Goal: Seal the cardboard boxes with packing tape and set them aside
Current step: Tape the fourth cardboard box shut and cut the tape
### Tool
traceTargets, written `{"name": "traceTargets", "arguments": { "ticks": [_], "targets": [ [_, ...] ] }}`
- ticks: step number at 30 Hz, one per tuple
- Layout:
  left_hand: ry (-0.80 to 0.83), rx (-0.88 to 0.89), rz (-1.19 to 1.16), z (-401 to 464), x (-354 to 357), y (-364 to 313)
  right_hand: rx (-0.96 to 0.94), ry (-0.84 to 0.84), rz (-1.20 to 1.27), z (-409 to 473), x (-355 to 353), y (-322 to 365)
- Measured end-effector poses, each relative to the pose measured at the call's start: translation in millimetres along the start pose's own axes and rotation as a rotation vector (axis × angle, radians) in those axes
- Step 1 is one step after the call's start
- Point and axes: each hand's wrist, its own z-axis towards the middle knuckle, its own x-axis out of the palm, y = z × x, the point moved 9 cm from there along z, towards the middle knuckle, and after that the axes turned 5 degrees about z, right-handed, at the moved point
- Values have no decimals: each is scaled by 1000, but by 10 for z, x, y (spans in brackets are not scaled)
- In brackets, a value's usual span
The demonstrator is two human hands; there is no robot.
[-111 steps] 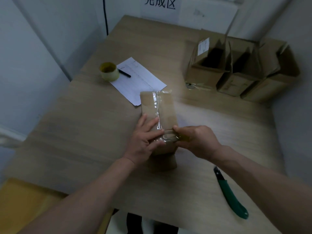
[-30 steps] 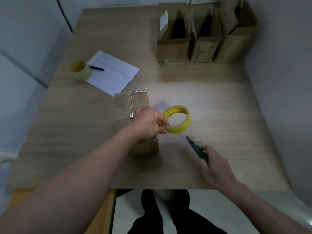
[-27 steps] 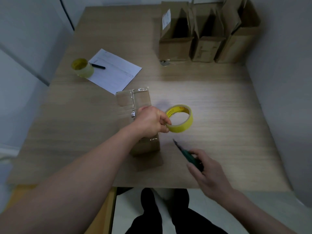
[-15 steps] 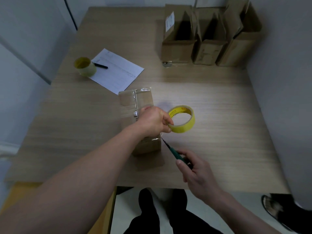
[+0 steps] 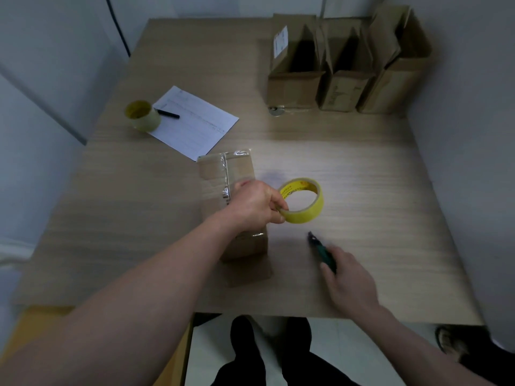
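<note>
A narrow cardboard box (image 5: 214, 174) lies lengthwise in the middle of the wooden table (image 5: 362, 168), with shiny clear tape along its top seam. My left hand (image 5: 255, 203) rests over the box's near half and pinches the rim of a yellow tape roll (image 5: 302, 200) held just right of the box. My right hand (image 5: 348, 277) is lower right, near the table's front edge, closed on a green-handled utility knife (image 5: 320, 250) whose tip points up-left, apart from the tape.
Three open cardboard boxes (image 5: 342, 79) stand in a row at the back right by the wall. A second tape roll (image 5: 142, 115), a black pen (image 5: 167, 114) and a printed sheet (image 5: 195, 122) lie at the back left. A small metal disc (image 5: 276, 110) lies before the boxes.
My right hand picked up the knife, brought its tip to the tape beside my left hand, then pulled back right and down. My left hand keeps the roll beside the box.
</note>
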Motion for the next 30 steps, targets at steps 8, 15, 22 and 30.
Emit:
{"name": "traceTargets", "arguments": {
  "ticks": [8,15,22,30],
  "targets": [
    [-13,23,40,33,44,5,-563,-517,113,-35,-933,878],
    [-21,91,86,37,71,-48,-607,-80,-207,298,-562,1543],
    [-214,216,-73,-142,-33,83,-418,196,-45,465,-291,1509],
    [-309,253,-178,-240,-79,112,-225,321,85,650,-67,1497]
  ]
}}
